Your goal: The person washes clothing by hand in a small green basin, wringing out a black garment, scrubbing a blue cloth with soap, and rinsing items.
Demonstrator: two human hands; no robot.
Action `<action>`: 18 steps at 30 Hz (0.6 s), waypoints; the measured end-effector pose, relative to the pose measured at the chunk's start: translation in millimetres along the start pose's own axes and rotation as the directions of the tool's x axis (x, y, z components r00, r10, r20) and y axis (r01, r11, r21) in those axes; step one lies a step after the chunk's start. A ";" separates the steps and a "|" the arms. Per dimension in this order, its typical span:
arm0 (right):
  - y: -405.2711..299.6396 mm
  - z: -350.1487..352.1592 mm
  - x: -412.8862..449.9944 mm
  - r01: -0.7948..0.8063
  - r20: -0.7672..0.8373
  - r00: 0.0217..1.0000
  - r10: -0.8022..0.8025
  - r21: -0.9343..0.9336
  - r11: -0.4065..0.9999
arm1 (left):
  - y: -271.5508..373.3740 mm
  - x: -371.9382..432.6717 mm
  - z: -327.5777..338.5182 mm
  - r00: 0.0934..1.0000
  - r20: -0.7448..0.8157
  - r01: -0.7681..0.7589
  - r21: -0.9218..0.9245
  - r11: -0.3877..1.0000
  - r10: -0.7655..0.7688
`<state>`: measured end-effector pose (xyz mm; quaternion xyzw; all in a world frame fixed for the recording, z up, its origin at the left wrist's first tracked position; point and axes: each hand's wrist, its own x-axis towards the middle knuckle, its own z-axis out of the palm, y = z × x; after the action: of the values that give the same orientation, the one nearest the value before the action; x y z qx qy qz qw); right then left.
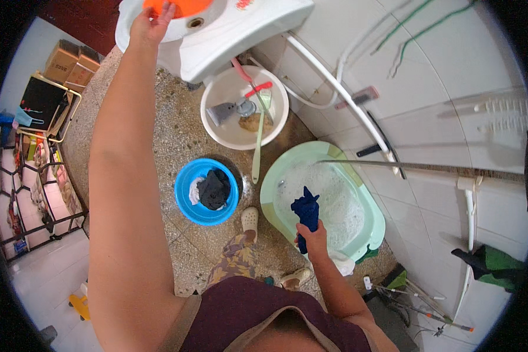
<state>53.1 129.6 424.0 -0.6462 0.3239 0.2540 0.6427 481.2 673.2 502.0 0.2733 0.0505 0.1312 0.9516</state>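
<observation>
My left hand (152,27) reaches up to the white sink (229,33), its fingers on the rim of an orange plastic basin (187,8) that lies in the sink. My right hand (314,240) grips a bunched dark blue cloth (308,211) above the near part of a pale green tub (270,220). Foamy water (339,207) fills much of the tub. To the tub's left, a blue basin (185,213) on the floor holds dark and white cloths (214,189).
A white basin (209,125) below the sink holds brushes and other items, with a long green-handled brush (257,158) across its rim. White pipes (339,88) run along the tiled right wall. Cardboard boxes (64,61) and a rack of shoes (39,189) stand at the left.
</observation>
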 end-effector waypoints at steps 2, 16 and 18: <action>11.6 -12.7 -2.0 0.005 -0.018 1.000 -0.005 0.004 1.000 | -21.5 -3.4 5.5 0.988 -0.143 -0.089 -0.235 0.968 0.056; 105.8 -119.5 -5.1 -0.101 -0.054 0.987 0.153 0.534 0.839 | -161.3 -395.7 126.7 0.816 0.571 -0.557 0.818 0.141 -0.087; 113.9 -137.6 1.8 -0.060 -0.130 0.981 0.147 0.516 0.854 | -198.2 -447.3 92.9 0.703 0.588 -0.680 0.720 -0.137 -0.399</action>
<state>-42.7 -3.4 352.9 -0.4535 0.4658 0.1394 0.7470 111.2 340.3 485.7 0.9108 -0.2554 0.0575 0.3191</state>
